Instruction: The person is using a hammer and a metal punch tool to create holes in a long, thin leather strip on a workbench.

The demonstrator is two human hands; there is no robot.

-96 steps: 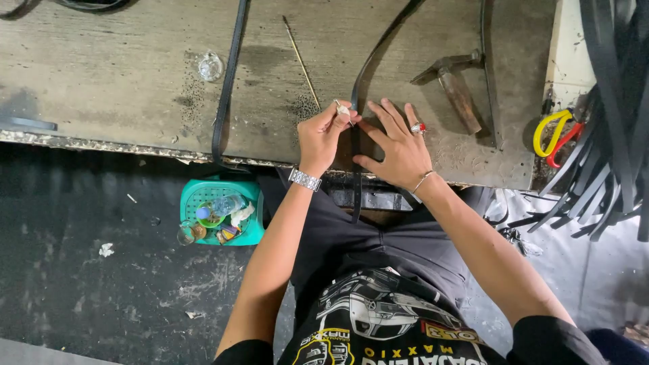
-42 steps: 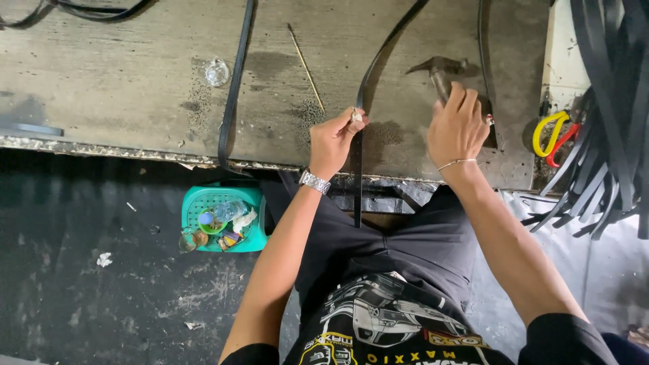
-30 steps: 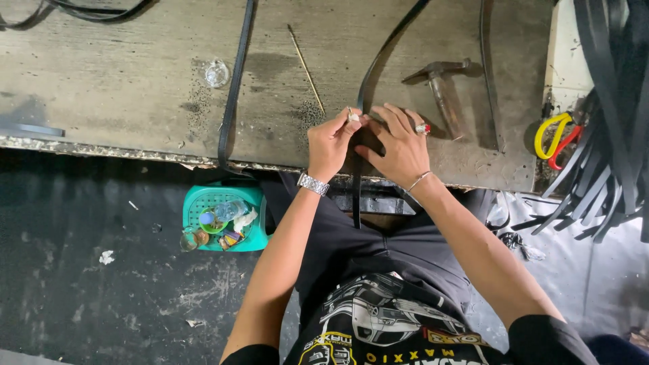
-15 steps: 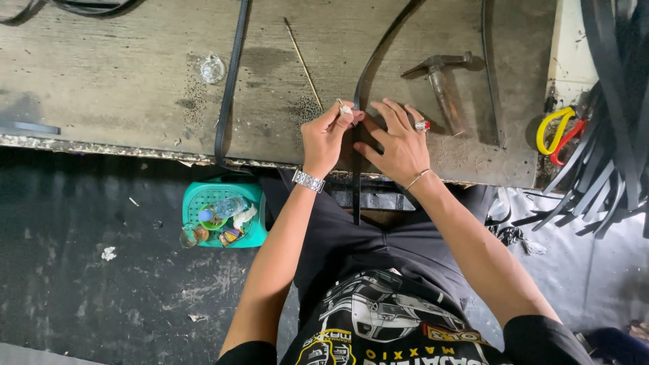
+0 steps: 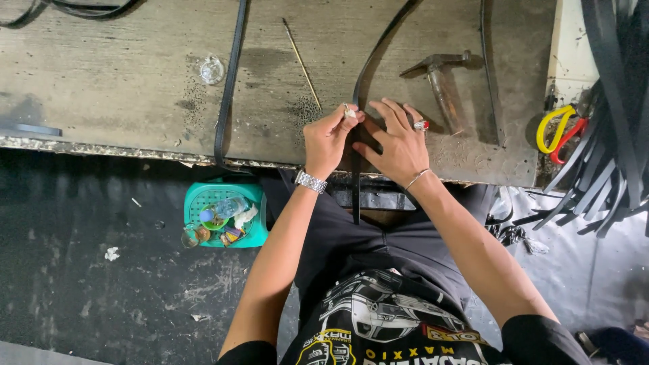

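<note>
Matt black strap (image 5: 356, 101), perhaps leather, rough worn workbench (image 5: 122, 101)

Small colourful packets and wrappers (image 5: 233, 226) — with a clear plastic bottle (image 5: 226, 206) — lie in a teal basket (image 5: 257, 216) on the dark floor, below the workbench edge.

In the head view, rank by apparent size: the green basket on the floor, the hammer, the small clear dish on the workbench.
1. Green basket, largest, though it sits lower, farther from the camera.
2. Hammer, long but narrow.
3. Small clear dish, clearly smallest.
</note>
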